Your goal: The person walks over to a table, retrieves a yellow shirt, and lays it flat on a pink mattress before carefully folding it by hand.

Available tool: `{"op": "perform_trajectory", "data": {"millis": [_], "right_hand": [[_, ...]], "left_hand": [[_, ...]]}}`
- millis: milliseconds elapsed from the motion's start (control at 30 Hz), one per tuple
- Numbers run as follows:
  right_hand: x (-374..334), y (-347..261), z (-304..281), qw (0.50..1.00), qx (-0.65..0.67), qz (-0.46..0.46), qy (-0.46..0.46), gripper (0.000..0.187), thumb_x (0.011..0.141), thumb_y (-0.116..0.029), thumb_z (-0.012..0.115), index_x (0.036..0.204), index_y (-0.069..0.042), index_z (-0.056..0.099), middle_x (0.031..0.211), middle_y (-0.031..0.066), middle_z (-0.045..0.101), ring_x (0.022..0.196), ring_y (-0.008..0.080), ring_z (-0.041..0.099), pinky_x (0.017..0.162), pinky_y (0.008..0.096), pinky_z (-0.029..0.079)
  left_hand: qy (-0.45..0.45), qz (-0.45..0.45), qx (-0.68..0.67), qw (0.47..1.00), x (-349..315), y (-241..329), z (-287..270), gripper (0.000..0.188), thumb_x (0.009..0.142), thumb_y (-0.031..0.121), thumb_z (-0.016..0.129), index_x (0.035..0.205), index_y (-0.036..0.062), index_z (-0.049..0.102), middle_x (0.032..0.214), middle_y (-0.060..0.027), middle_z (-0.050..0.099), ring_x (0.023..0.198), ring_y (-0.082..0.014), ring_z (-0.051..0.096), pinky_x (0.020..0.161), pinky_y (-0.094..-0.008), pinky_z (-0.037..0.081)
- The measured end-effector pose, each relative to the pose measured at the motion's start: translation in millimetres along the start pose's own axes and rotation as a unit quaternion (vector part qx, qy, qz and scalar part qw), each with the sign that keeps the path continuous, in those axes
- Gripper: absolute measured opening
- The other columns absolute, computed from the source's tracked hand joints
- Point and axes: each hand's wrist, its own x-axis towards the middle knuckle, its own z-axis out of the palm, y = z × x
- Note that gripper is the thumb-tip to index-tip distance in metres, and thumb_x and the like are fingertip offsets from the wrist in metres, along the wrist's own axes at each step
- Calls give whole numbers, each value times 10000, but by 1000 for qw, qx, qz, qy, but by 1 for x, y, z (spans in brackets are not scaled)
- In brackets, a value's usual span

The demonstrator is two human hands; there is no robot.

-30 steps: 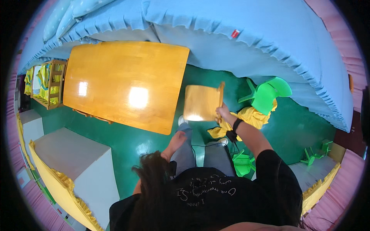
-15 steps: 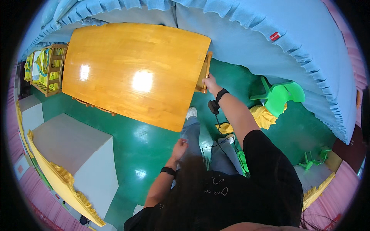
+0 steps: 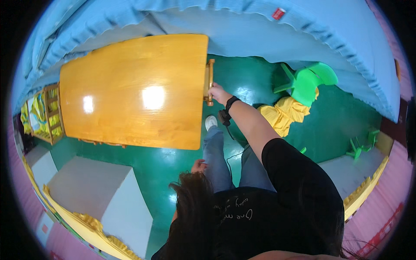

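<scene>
My right hand (image 3: 219, 93) is closed round the wooden back of a small chair (image 3: 210, 76) at the right end of the table. The rest of that chair is mostly hidden by the orange-brown wooden table (image 3: 121, 99), whose top is bare and glossy. My left hand (image 3: 199, 165) hangs low beside my left leg, short of the table's near edge. Its fingers look curled in, and hair covers much of that arm. Whether something small sits between those fingers is hard to make out.
A bright green plastic chair (image 3: 305, 82) stands at the right, with yellow cloth (image 3: 284, 113) on the green floor below it. Beds under blue ruffled covers (image 3: 255, 41) line the far side. A wooden rack (image 3: 52, 113) adjoins the table's left end. A grey-white cabinet (image 3: 97, 182) stands near left.
The table and the chair at its end now appear further left in view, as my body and view have shifted. My right hand keeps its hold; my left hand remains low.
</scene>
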Motion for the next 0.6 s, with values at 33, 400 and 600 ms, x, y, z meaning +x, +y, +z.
{"op": "perform_trajectory", "data": {"millis": [33,400,600], "right_hand": [[-9,-2,6,999,-42,14,-13,426,616,38,487,1027,-72,505,788,43,502,704,182,480,568,312,409],[-189,-29,-134,891,-425,-159,13,338,813,-200,490,1110,-44,531,1046,144,581,965,254,555,829,325,433],[-407,-102,-251,875,-370,-266,164,335,799,-52,474,1131,-49,519,1020,80,596,871,171,565,785,286,439]], "left_hand": [[-30,1,-4,1000,3,-10,-11,291,793,120,473,1066,18,469,857,-116,601,771,-193,573,665,-304,454],[-173,104,172,964,54,70,26,295,801,140,487,1087,84,439,901,-106,594,797,-198,570,671,-347,459],[-107,280,83,951,-56,250,121,161,830,87,454,979,48,500,813,-47,554,693,-115,520,603,-215,422]]}}
